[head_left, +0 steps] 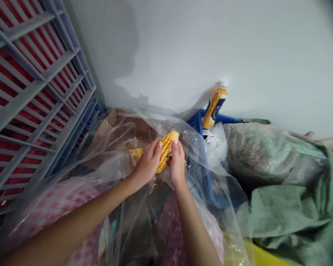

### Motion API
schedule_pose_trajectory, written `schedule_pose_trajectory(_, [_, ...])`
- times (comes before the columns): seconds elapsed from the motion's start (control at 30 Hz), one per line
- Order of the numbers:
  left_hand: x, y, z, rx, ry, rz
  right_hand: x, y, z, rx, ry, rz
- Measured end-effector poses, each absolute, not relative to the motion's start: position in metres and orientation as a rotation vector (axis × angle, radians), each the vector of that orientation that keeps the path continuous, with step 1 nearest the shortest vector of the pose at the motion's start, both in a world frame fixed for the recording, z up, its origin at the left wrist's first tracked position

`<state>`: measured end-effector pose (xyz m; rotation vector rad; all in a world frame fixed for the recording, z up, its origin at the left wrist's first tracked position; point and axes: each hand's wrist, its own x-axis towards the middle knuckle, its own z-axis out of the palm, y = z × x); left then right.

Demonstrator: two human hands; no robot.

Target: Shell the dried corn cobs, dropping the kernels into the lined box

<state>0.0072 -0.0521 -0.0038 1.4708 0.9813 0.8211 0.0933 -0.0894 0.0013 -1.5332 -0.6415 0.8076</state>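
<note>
Both of my hands hold a dried ear of corn point(165, 150) with rows of orange-yellow kernels, tilted over a transparent plastic sheet point(122, 147). My left hand point(147, 165) wraps its lower side, and my right hand point(177, 164) presses its fingers against the near side. A patch of loose kernels point(136, 152) lies on the plastic just left of my left hand. My fingers hide part of the ear.
A grey-and-red stacked crate point(30, 92) stands at the left against a white wall point(211, 48). Behind the plastic are a blue crate point(202, 122) and an orange-labelled bottle point(215, 107). A bulging green sack point(274, 155) lies at the right, and pink-patterned fabric point(55, 207) lies below.
</note>
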Motion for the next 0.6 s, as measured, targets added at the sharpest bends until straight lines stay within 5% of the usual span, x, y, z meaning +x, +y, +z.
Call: schedule_pose_trajectory(0.6, [0.006,-0.057,-0.008,1.396,1.025,0.738,0.092,-0.096,-0.009,-1.807,-0.776,0.562])
